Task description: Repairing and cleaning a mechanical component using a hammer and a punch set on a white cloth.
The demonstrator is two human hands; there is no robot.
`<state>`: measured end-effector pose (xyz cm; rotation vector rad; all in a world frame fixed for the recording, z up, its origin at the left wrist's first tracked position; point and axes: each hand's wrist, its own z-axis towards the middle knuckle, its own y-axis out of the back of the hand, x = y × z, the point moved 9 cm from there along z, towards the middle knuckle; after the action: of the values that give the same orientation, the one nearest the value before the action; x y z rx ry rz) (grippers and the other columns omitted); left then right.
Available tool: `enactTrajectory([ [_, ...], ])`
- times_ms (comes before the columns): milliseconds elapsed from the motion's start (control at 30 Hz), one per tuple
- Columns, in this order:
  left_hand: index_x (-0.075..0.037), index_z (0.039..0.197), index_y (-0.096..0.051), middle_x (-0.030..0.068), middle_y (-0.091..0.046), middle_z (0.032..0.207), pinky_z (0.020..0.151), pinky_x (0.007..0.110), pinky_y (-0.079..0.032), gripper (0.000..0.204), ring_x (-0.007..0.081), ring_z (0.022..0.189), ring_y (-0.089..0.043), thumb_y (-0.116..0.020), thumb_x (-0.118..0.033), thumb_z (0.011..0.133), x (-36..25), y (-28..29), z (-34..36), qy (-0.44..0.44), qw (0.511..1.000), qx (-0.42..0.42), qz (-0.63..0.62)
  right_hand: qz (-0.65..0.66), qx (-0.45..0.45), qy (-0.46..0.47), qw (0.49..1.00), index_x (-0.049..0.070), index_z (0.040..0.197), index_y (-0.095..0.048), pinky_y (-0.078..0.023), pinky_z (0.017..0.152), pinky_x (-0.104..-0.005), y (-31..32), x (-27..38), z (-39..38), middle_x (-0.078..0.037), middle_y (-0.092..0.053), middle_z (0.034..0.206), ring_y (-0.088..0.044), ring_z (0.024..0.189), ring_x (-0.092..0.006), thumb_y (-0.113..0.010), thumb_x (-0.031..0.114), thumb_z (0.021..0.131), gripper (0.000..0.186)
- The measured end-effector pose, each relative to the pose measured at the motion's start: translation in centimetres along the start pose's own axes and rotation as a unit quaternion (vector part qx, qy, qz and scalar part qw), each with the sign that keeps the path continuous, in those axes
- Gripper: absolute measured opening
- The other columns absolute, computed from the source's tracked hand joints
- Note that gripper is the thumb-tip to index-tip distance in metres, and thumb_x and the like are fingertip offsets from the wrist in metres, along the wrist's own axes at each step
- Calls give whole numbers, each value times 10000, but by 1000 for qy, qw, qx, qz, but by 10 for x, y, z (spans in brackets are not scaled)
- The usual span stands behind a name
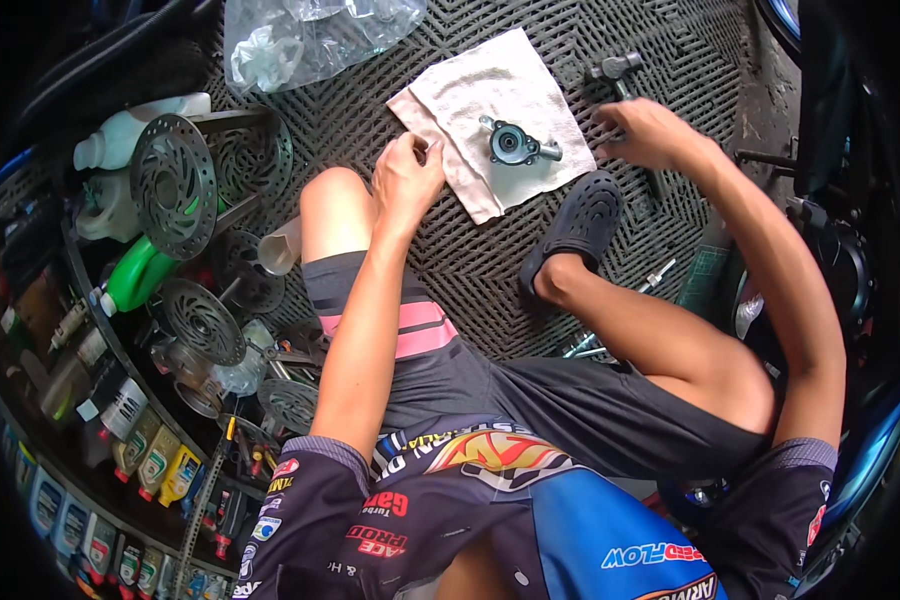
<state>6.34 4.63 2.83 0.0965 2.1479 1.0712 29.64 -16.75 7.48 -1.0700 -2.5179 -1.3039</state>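
Note:
A white folded cloth [530,75] lies on the floor mat with a small round metal housing [513,145] on it; the housing has a dark ring, a centre hole and a side spout. At the cloth's left edge is my left hand [407,180], its fingers curled together in a pinch; whatever they may hold is too small to make out. To the right of the cloth, my right hand [648,135] has its fingers bent and apart, over the handle of a hammer [617,68]. The hammer's head shows beyond the hand, and part of its handle is hidden under it.
Clear plastic bags [315,40] lie at the far left. Brake discs [174,187], a green bottle [138,275] and a shelf of several oil bottles [155,460] crowd the left. My clog [580,220] stands by the cloth; a metal rod tool [660,273] lies near my leg.

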Motion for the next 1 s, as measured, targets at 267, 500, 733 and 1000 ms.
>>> enactTrajectory([
  [267, -13, 1035, -732, 216, -731, 1033, 899, 443, -530, 318, 375, 999, -697, -687, -310, 930, -24, -29, -11, 3, 998, -68, -17, 52, -158, 55, 985, 41, 1407, -562, -480, 1072, -449, -55, 8, -29, -205, -607, 1365, -585, 1250, -393, -849, 311, 812, 714],
  [500, -17, 1138, -736, 225, -752, 1077, 914, 432, -553, 381, 363, 1038, -732, -645, -345, 966, -6, -67, -9, 112, 983, 7, -148, 31, -230, 119, 965, 73, 1403, -522, -476, 995, -454, -87, 55, 34, -156, -611, 1289, -597, 1192, -353, -881, 307, 755, 777],
  [733, -29, 1111, -680, 196, -653, 1093, 882, 473, -537, 365, 375, 993, -672, -737, -328, 911, 31, -25, -46, 93, 956, -277, -34, 60, -207, 156, 964, 31, 1362, -528, -478, 1025, -470, -92, 46, 55, -193, -649, 1243, -590, 1181, -403, -857, 142, 720, 729],
  [1000, 13, 1173, -651, 243, -728, 1070, 942, 478, -543, 518, 427, 1053, -692, -844, -303, 812, 121, -10, -50, 224, 955, -195, 13, 115, -214, 161, 957, 37, 1421, -485, -467, 1053, -462, -107, 55, 46, -183, -641, 1268, -593, 1212, -374, -844, 179, 785, 744],
])
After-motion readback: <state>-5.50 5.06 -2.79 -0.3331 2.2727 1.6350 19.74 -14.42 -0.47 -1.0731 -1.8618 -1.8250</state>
